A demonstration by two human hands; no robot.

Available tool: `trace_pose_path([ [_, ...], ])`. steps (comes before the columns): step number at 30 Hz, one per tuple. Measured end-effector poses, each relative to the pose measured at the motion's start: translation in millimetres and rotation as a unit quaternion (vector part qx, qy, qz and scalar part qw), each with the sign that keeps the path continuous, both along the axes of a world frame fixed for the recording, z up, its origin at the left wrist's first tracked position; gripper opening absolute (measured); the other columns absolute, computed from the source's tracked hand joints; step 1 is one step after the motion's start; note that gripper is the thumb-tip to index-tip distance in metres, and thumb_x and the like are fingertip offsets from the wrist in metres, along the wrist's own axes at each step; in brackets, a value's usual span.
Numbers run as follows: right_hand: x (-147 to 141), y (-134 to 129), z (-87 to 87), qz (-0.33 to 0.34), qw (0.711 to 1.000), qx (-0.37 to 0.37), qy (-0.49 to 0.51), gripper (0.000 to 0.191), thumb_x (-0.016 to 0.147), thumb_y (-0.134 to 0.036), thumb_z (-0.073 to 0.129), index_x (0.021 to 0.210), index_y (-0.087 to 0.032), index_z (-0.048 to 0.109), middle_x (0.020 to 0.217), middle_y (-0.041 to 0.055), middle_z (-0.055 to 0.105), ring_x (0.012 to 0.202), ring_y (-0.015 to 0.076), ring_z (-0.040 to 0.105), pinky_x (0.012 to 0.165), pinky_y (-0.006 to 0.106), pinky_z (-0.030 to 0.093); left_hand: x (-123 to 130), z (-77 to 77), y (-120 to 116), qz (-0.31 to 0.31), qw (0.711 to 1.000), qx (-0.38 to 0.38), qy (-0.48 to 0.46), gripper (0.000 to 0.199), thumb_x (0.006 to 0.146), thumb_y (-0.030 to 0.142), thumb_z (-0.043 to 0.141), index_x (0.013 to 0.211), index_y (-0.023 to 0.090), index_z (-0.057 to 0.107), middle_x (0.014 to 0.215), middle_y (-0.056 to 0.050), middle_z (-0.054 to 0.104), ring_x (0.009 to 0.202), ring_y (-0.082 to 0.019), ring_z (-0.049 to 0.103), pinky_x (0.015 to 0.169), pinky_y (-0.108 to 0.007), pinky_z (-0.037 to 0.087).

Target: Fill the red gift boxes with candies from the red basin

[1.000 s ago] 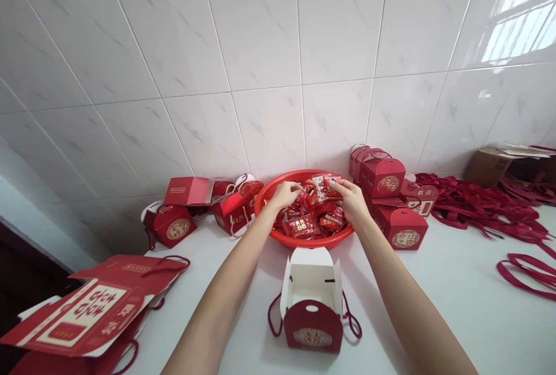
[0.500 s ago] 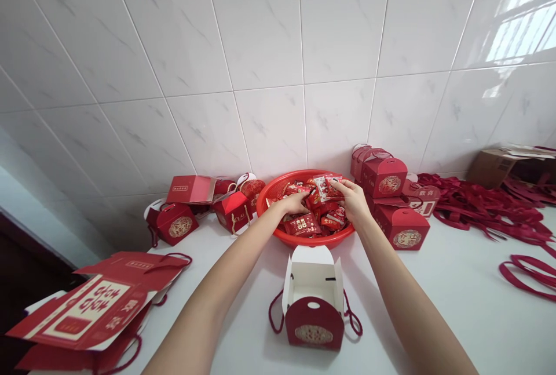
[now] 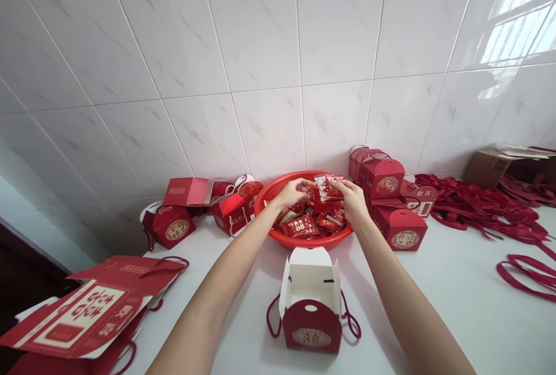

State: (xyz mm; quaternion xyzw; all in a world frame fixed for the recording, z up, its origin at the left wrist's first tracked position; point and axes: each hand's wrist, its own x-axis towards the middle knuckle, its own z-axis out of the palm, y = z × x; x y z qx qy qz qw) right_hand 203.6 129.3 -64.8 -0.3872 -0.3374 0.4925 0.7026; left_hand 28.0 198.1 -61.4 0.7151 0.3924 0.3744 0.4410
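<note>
A red plastic basket (image 3: pixel 284 240) holds many small red candy packets (image 3: pixel 300 226). Over its right half, my right hand (image 3: pixel 354 201) pinches a white-and-red candy packet (image 3: pixel 322 188) between thumb and fingers, with more red wrapper close behind it. My left hand (image 3: pixel 293 193) is closed at the basket's left half, its fingertips on a red candy packet (image 3: pixel 311 192) that is partly hidden. Between my forearms stands an open red gift box (image 3: pixel 311 328), white inside, lid flaps up and cord handles (image 3: pixel 351 323) hanging at its sides. Its visible interior shows no packets.
Folded red boxes (image 3: pixel 177 228) stand left of the basket, and others (image 3: pixel 402 230) are stacked on its right. Flat red cartons (image 3: pixel 82 311) lie at the front left. Dark red ribbons (image 3: pixel 473 207) and a brown cardboard box (image 3: pixel 486 167) occupy the right, against a tiled wall (image 3: pixel 269 131).
My left hand has risen out from among the packets, fingers now pinched near the right hand. The right hand keeps its white-and-red packet over the basket. The view has shifted slightly.
</note>
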Motion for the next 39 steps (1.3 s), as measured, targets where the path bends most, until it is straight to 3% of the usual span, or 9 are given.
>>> trace_pose_path([
  [9, -1.2, -3.4, 5.4, -0.044, 0.998, 0.006, 0.038, 0.029, 0.046, -0.037, 0.084, 0.063, -0.022, 0.065, 0.062, -0.0014, 0.067, 0.058, 0.0176, 0.061, 0.052, 0.030, 0.052, -0.6, 6.7, -8.3, 0.034, 0.996, -0.004, -0.082, 0.020, 0.069, 0.013, 0.062, 0.088, 0.016, 0.066, 0.081, -0.001, 0.070, 0.071, -0.015, 0.066, 0.078, -0.032, 0.055],
  [15, -1.8, -4.3, 6.4, -0.040, 0.998, -0.005, 0.048, 0.029, 0.047, -0.035, 0.084, 0.063, -0.022, 0.064, 0.062, -0.0011, 0.067, 0.056, 0.0168, 0.059, 0.049, 0.029, 0.050, -4.0, 6.6, -5.8, 0.067, 0.996, 0.005, -0.065, 0.019, 0.070, 0.024, 0.059, 0.087, 0.018, 0.065, 0.068, 0.001, 0.063, 0.064, -0.015, 0.061, 0.068, -0.029, 0.051],
  [20, -3.2, -7.5, 8.9, -0.045, 0.997, 0.003, 0.056, 0.030, 0.046, -0.035, 0.084, 0.064, -0.019, 0.065, 0.060, -0.0028, 0.067, 0.053, 0.0144, 0.059, 0.047, 0.026, 0.048, -3.4, 8.8, -6.7, 0.118, 0.991, 0.023, -0.050, 0.024, 0.064, 0.021, 0.050, 0.080, 0.017, 0.067, 0.062, 0.002, 0.059, 0.057, -0.013, 0.051, 0.056, -0.024, 0.041],
  [24, -4.2, -8.6, 11.6, -0.038, 0.997, -0.003, 0.064, 0.030, 0.045, -0.033, 0.084, 0.064, -0.019, 0.066, 0.058, -0.0024, 0.067, 0.052, 0.0145, 0.059, 0.046, 0.025, 0.047, -4.1, 10.3, -6.1, 0.122, 0.992, 0.036, -0.021, 0.024, 0.062, 0.018, 0.048, 0.073, 0.016, 0.069, 0.062, 0.001, 0.060, 0.059, -0.013, 0.049, 0.055, -0.023, 0.038],
  [31, -4.1, -10.0, 11.9, -0.029, 0.998, 0.002, 0.060, 0.031, 0.045, -0.036, 0.085, 0.065, -0.018, 0.067, 0.058, -0.0016, 0.068, 0.053, 0.0153, 0.060, 0.046, 0.025, 0.046, -4.6, 9.6, -6.1, 0.117, 0.992, 0.038, -0.035, 0.021, 0.066, 0.019, 0.057, 0.081, 0.017, 0.072, 0.076, -0.002, 0.069, 0.068, -0.015, 0.056, 0.066, -0.026, 0.046],
  [35, -4.7, -7.9, 9.2, -0.028, 0.998, 0.008, 0.056, 0.035, 0.045, -0.038, 0.086, 0.067, -0.017, 0.068, 0.061, -0.0003, 0.069, 0.053, 0.0160, 0.060, 0.047, 0.026, 0.046, -3.5, 14.1, -10.2, 0.084, 0.991, 0.059, -0.085, 0.018, 0.067, 0.024, 0.068, 0.084, 0.017, 0.070, 0.088, -0.004, 0.071, 0.081, -0.017, 0.062, 0.081, -0.030, 0.049],
  [39, -3.8, -3.4, 6.9, -0.031, 0.998, 0.022, 0.057, 0.034, 0.045, -0.038, 0.086, 0.065, -0.017, 0.068, 0.060, -0.0007, 0.068, 0.052, 0.0151, 0.059, 0.047, 0.025, 0.045, -2.4, 20.9, -17.7, 0.074, 0.983, 0.067, -0.156, 0.029, 0.065, 0.032, 0.076, 0.089, 0.017, 0.069, 0.091, -0.004, 0.070, 0.084, -0.017, 0.062, 0.083, -0.030, 0.048],
])
